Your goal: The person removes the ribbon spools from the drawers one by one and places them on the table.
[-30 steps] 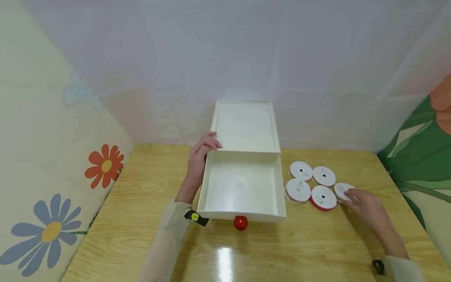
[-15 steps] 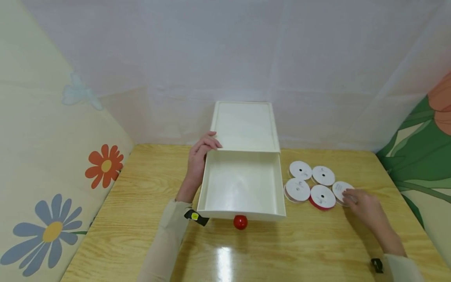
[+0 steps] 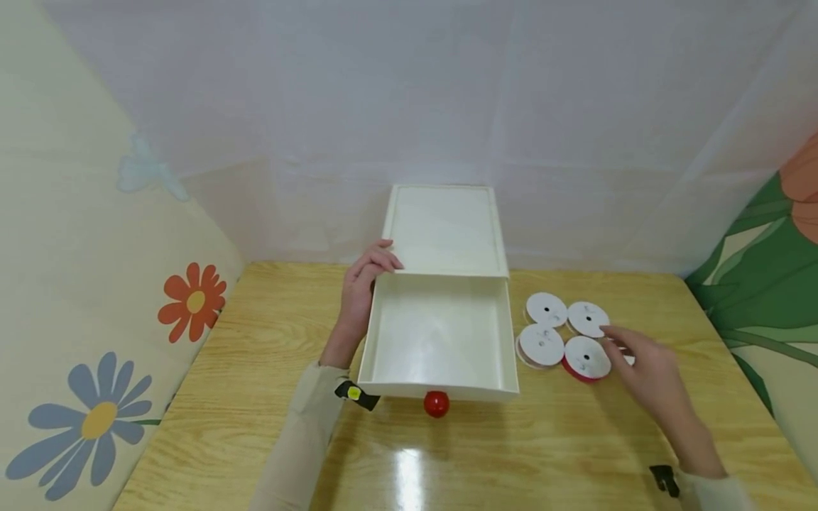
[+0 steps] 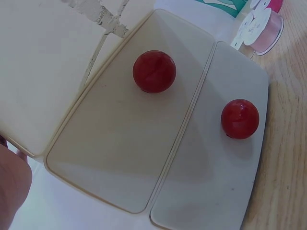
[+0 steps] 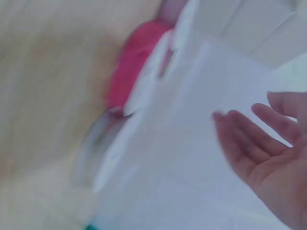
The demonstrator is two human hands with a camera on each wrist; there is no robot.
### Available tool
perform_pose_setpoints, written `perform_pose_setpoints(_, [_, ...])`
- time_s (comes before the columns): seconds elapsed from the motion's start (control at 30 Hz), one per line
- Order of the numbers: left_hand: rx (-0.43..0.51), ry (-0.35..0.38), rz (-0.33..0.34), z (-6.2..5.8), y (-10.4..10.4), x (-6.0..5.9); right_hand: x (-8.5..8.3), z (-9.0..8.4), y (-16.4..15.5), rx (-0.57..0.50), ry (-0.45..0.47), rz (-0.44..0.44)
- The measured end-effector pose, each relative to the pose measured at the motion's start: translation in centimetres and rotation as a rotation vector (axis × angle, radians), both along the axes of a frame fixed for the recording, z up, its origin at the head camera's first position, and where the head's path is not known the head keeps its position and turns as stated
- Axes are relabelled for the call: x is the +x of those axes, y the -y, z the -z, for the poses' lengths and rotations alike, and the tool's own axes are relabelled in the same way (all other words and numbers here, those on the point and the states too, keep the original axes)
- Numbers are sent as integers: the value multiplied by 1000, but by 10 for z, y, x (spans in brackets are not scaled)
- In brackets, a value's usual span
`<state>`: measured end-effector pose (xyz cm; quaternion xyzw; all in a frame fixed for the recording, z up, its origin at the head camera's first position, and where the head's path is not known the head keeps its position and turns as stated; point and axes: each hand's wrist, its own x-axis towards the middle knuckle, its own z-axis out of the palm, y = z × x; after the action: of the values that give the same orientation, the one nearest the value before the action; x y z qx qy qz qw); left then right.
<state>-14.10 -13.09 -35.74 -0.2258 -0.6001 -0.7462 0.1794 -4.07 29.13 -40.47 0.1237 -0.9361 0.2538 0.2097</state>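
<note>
The right hand (image 3: 645,365) has slid left since a moment ago, and now covers the far-right spool it was touching. From the head view we see it hovering over the ribbon spools (image 3: 565,330), fingers straight and relaxed, gripping nothing. The left hand (image 3: 361,284) curls over the left corner of the white cabinet (image 3: 447,227), above the pulled-out drawer (image 3: 441,333) with its red knob (image 3: 437,403), all on the wooden bench (image 3: 255,397).

In the left wrist view we see two red knobs (image 4: 154,71) on the drawer fronts, and a pink spool (image 4: 268,28) beside them.

In the right wrist view, blurred, we make out spread fingers (image 5: 268,129) near a red spool (image 5: 132,72).
</note>
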Motion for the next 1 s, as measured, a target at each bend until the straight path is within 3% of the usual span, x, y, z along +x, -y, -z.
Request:
perform_pose_setpoints(0.1, [3,6,5,1,0,0,5,-10,18,-36,-189,-63])
perform_pose_setpoints(0.23, [3,9,3,1,1,0,15,-22,45,-127,-332,-162])
perform_pose_setpoints(0.73, [5,-11,3,1,0,-1,50,-50,121,-333,-556,-461])
perform_pose_setpoints(0.87, [0,-6,0,1,0,0,55,-56,136,-348,-640,-531])
perform_pose_setpoints(1.0, [-4,-11,0,1,1,0,59,-56,150,-336,-655,-626])
